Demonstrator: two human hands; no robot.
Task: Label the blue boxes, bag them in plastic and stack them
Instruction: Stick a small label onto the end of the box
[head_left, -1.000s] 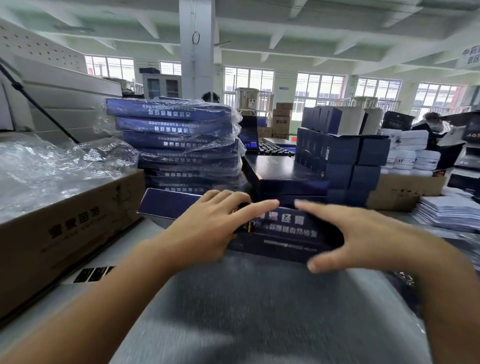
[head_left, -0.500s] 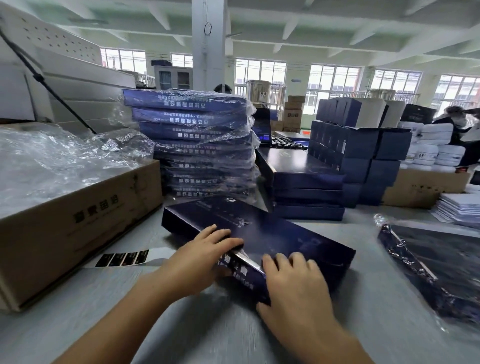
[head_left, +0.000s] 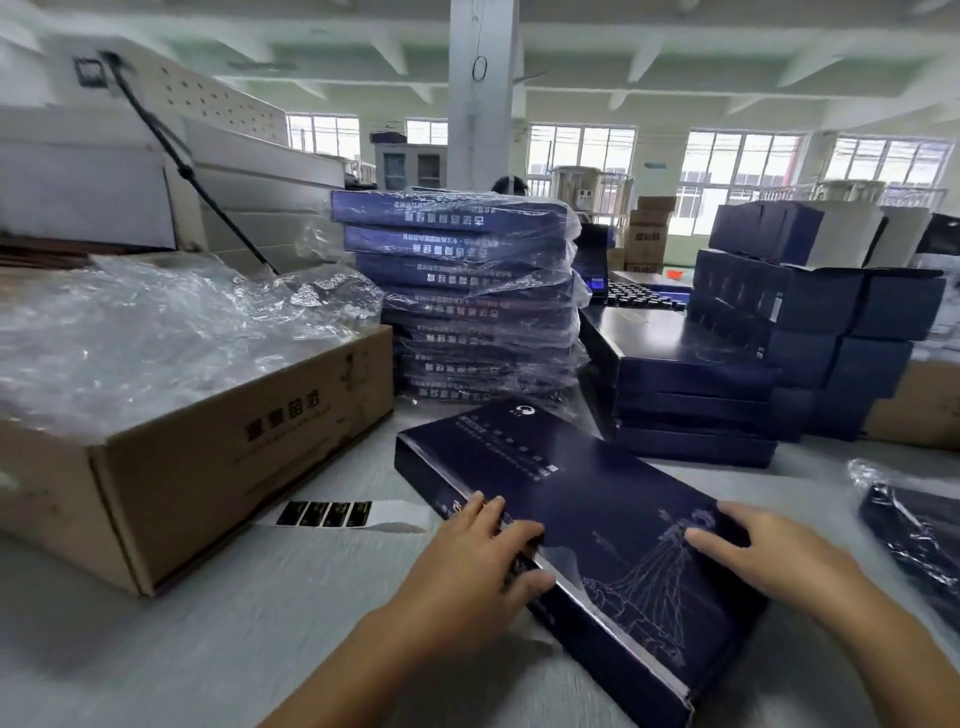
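Blue box (head_left: 613, 499) was pressed flat to the tabletop (head_left: 260, 623) under the left hand (head_left: 480, 556) and right hand (head_left: 774, 558), both laid open on its lid. It was judged best pinned by one hand while a sticker was peeled from the label strip (head_left: 332, 513) just beside it.

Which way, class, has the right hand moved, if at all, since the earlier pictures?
Yes, rightward. The right hand lay beside the left hand at the near edge of the blue box; now it rests apart, toward the box's right end.
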